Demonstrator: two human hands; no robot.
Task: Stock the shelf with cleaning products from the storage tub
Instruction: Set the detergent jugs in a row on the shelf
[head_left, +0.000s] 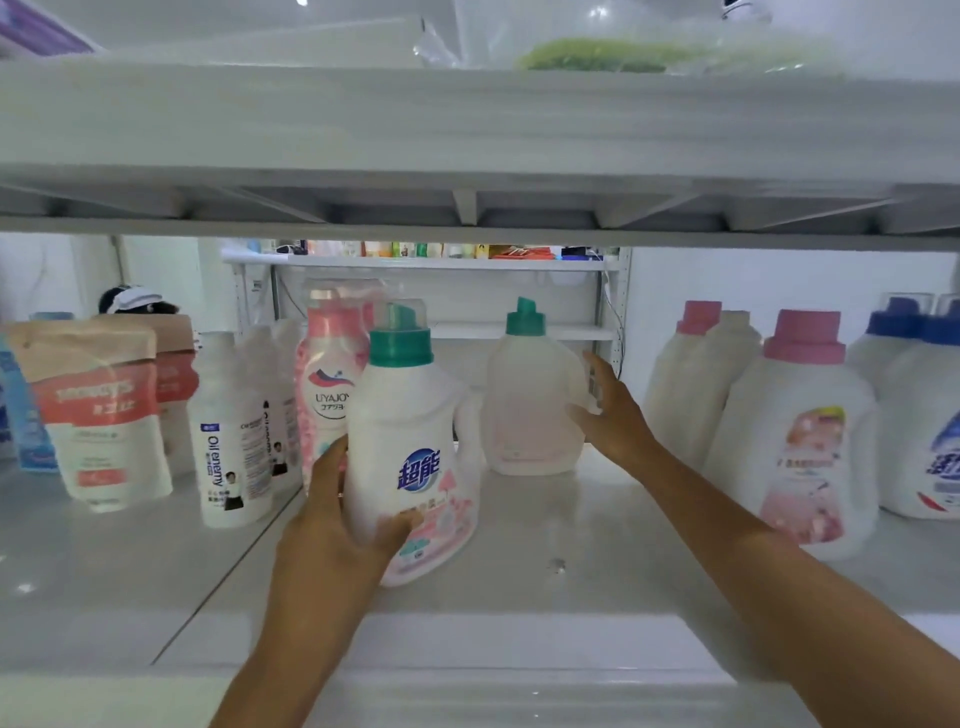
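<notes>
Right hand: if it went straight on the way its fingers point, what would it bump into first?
Most likely the rear green-capped bottle: the right hand lies open beside it, thumb seemingly touching. Depth is unclear, so the fingertips might slip past its side.

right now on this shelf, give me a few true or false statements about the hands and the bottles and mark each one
1. The left hand grips the front teal-capped bottle. True.
2. The rear teal-capped bottle lies on its side. False: it stands upright.
3. The right hand touches the side of the rear teal-capped bottle. True.
4. Every bottle to the right of the right hand has a teal cap. False: the pink-capped bottles and the blue-capped bottles stand there.
5. The Oil enemy bottle stands to the right of the front teal-capped bottle. False: it stands to its left.
</notes>
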